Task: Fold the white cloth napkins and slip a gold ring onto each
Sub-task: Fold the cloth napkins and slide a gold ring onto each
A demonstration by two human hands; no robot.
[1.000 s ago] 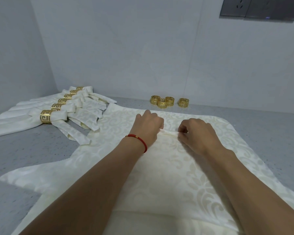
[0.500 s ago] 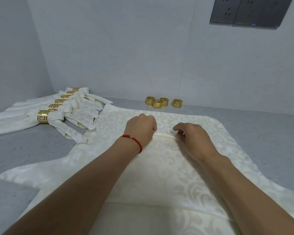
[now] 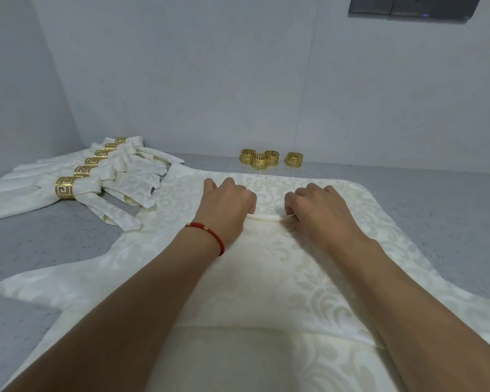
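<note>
Spread flat across the grey counter point(image 3: 54, 239) — white napkin point(image 3: 266, 278). Pinching a small raised pleat point(image 3: 265, 217) mid-cloth: left hand point(image 3: 227, 205) and right hand point(image 3: 320, 210), each grip curled onto it. Farther left, ringed napkins point(image 3: 77, 182) fanned out. Beyond — four loose gold rings point(image 3: 270, 158) by the wall.

A single head-worn, wide-angle view looks forward and down along both forearms onto a grey counter point(image 3: 450, 210), close to it. The wall corner stands at upper left of the frame, a dark wall panel point(image 3: 413, 7) cut off at upper right.
</note>
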